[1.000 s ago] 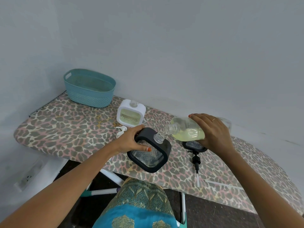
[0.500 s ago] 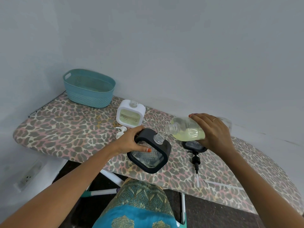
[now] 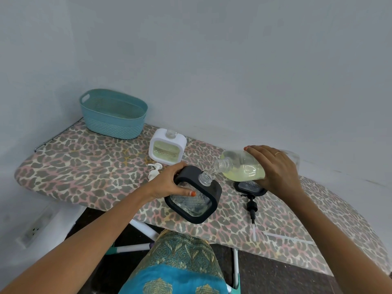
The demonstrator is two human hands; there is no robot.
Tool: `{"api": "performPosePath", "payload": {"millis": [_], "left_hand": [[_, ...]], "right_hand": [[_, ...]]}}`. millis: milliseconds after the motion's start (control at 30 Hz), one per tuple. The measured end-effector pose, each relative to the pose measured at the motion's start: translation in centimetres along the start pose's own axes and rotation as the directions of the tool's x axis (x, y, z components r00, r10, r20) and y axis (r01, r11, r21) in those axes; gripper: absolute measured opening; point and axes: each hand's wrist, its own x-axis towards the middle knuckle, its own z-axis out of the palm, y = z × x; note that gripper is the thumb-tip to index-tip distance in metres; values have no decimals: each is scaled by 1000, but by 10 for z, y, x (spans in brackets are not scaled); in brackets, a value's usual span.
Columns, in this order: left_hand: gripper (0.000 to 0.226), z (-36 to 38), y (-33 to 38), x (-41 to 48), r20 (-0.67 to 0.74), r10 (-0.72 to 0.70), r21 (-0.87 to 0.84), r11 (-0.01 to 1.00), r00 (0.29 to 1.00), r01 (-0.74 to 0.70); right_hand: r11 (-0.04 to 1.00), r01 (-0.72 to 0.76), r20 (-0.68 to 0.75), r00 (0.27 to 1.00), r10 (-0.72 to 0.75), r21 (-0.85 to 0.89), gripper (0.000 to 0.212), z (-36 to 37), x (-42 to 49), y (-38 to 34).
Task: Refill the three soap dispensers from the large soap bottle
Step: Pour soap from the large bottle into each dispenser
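From the head camera, the right hand [image 3: 275,168] is wrapped over the belly of the bottle [image 3: 244,168], which lies tipped almost flat, its open mouth just above the neck of the black dispenser [image 3: 195,200]. A clear thread seems to run between the two. The pale yellow soap pools low in the bottle, less than half full, so I judge it light enough for one hand. The clear walls look like thin plastic that would give under a hard squeeze, and the broad grip round the middle suits it. The left hand [image 3: 169,183] clasps the top corner of the black dispenser's frame, thumb on the clear front, holding it tilted toward the bottle at the near edge of the board [image 3: 84,170]. That frame looks matt and grippy. Whether the clear body is glass I cannot tell. Spilled soap would make both slippery. The white dispenser [image 3: 167,149] stands open farther back, already showing soap, its white pump [image 3: 153,171] lying beside it. A third dispenser [image 3: 250,187] lies partly hidden under the right hand, with a black pump [image 3: 251,205] just in front.
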Motion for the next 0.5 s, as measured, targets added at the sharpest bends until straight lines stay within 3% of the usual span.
{"api": "performPosePath", "payload": {"millis": [500], "left_hand": [[85, 1, 1, 0, -28, 3, 16, 1000, 1000, -3]], "right_hand": [[999, 5, -10, 1000, -5, -36, 81, -2, -1, 3]]}}
